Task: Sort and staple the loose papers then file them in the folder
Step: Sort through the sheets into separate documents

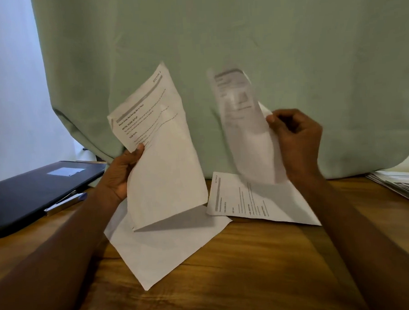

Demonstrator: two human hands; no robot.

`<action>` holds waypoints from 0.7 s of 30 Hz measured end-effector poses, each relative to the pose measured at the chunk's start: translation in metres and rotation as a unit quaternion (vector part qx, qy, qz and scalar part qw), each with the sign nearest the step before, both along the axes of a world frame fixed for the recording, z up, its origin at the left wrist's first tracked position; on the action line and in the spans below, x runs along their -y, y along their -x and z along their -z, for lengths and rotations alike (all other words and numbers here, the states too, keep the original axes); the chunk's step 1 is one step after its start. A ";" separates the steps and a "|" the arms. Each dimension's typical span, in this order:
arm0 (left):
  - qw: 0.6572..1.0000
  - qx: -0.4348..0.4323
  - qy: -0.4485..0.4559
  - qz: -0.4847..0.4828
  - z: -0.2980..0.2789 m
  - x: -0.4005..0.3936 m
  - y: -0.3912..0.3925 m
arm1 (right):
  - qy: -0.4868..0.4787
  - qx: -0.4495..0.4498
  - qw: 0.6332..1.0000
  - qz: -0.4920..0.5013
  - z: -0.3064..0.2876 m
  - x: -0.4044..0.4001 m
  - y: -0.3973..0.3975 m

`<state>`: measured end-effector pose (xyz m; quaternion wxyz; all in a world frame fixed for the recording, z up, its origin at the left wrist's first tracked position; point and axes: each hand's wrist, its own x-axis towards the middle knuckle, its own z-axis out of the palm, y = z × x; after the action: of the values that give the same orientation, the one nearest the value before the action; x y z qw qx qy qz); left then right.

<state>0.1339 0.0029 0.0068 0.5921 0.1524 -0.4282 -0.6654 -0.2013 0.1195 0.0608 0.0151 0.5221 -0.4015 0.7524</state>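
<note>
My left hand (121, 173) grips a printed sheet (161, 157) by its left edge and holds it upright above the wooden table (251, 259). My right hand (295, 143) pinches a second printed sheet (244, 119), which is blurred by motion. Under them, two more sheets lie flat on the table: a blank-side sheet (163, 247) at the centre and a printed sheet (255, 199) to its right. A dark folder (32, 190) lies shut at the left with a stapler (64, 202) on its near edge.
A pale green curtain (217, 47) hangs behind the table and drapes onto its back edge. A stack of papers (404, 184) sits at the far right edge. Bare wood shows along the near side of the table.
</note>
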 end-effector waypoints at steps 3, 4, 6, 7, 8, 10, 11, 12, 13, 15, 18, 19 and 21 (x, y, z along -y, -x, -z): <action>1.000 -0.006 0.003 -0.010 0.000 0.001 0.000 | 0.042 -0.123 0.990 0.059 -0.013 -0.007 0.009; 1.000 -0.003 0.003 -0.012 0.001 0.003 -0.001 | 0.041 -0.162 0.983 0.078 -0.013 -0.007 0.011; 1.000 0.011 0.005 -0.015 0.002 0.004 -0.004 | 0.009 -0.235 0.965 0.117 -0.006 -0.001 0.015; 1.000 0.018 0.006 -0.018 0.003 0.005 -0.005 | -0.019 -0.262 0.957 0.125 -0.002 0.001 0.017; 0.999 0.023 0.009 -0.022 0.003 0.006 -0.006 | -0.054 -0.281 0.950 0.128 0.001 0.003 0.018; 0.999 0.028 0.010 -0.026 0.004 0.008 -0.009 | -0.142 -0.311 0.932 0.123 0.008 0.008 0.022; 0.999 0.031 0.011 -0.027 0.005 0.009 -0.010 | -0.185 -0.329 0.918 0.118 0.011 0.011 0.023; 0.999 0.034 0.011 -0.030 0.005 0.010 -0.011 | -0.218 -0.351 0.903 0.112 0.014 0.013 0.024; 0.999 0.036 0.010 -0.031 0.006 0.011 -0.012 | -0.247 -0.370 0.890 0.103 0.017 0.015 0.025; 0.999 0.033 0.007 -0.032 0.007 0.011 -0.012 | -0.297 -0.396 0.866 0.079 0.021 0.018 0.025; 0.999 0.029 0.008 -0.031 0.008 0.013 -0.014 | -0.367 -0.448 0.812 0.066 0.024 0.020 0.019; 0.999 0.031 0.011 -0.034 0.008 0.013 -0.016 | -0.395 -0.468 0.788 0.066 0.025 0.020 0.016; 0.999 0.035 0.007 -0.034 0.008 0.015 -0.019 | -0.478 -0.482 0.733 0.048 0.025 0.017 0.013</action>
<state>0.1534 -0.0122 -0.0012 0.6005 0.1859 -0.4475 -0.6361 -0.2145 0.1024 0.0357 -0.0094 0.7330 -0.6717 0.1071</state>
